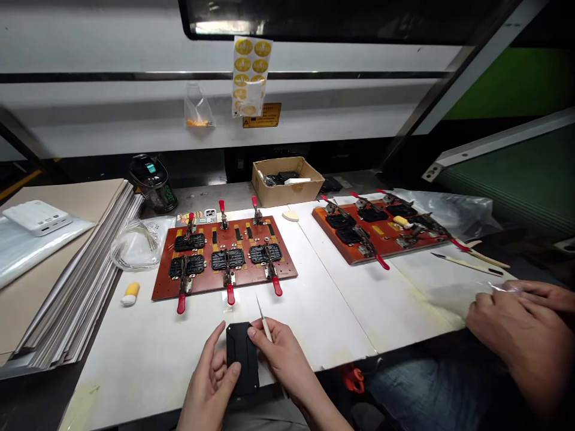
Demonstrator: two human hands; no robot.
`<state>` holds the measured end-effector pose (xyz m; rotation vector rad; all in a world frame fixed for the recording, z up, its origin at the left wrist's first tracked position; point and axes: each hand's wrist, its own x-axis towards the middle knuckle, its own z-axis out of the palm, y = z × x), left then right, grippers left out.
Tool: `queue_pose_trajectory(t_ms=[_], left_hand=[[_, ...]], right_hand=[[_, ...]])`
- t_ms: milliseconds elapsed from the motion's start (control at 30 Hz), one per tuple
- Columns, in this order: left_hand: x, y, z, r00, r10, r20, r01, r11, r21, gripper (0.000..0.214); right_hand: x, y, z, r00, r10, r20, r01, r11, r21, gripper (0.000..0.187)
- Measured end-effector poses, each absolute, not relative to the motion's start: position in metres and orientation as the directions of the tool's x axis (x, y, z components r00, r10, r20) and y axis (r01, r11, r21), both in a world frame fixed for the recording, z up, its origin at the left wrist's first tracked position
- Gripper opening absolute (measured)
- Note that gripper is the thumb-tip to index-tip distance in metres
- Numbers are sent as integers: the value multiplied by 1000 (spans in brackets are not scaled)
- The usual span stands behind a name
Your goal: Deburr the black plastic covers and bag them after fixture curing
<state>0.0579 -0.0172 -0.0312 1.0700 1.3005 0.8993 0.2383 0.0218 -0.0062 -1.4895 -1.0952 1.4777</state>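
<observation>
A flat black rectangular plate [242,362] with small corner holes is held upright near the table's front edge. My left hand [211,377] grips its left side, the thumb across its face. My right hand [281,353] is closed around a thin pointed tool with a white handle [266,328], its tip pointing away from me. The right thumb also touches the plate's upper right edge. Beyond my hands lies a red-brown fixture board [242,280] with red-handled toggle clamps [230,294] and several black parts [227,258] on it.
A second clamp board [359,256] lies to the right, near tweezers [467,263] and a co-worker's hands [516,323]. Stacked cardboard sheets [85,299] stand left, beside a yellow-and-white piece [130,294]. A cardboard box [287,193] and dark bottle [155,185] stand behind.
</observation>
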Motion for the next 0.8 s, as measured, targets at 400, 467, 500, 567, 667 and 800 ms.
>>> queue_pose_trajectory(t_ms=[400, 467, 500, 567, 667, 800], left_hand=[[41, -16, -31, -36, 994, -102, 504, 106, 857, 60], [21, -10, -26, -79, 997, -28, 590, 69, 805, 54], [7, -4, -24, -108, 994, -10, 618, 75, 782, 52], [-24, 13, -18, -182, 983, 16, 672, 112, 732, 51], [-68, 45, -6, -322, 942, 97, 769, 201, 606, 54], [-100, 90, 1, -355, 918, 175, 873, 259, 412, 61]], right_hand=[[275, 16, -16, 140, 982, 128, 864, -58, -500, 33], [274, 18, -30, 87, 979, 185, 893, 6, -450, 32], [273, 19, -36, 62, 977, 202, 900, 33, -434, 32], [272, 19, -47, 43, 974, 222, 909, 54, -413, 31], [272, 19, -53, 53, 966, 253, 919, 52, -390, 30], [270, 19, -51, 42, 966, 255, 928, 56, -368, 30]])
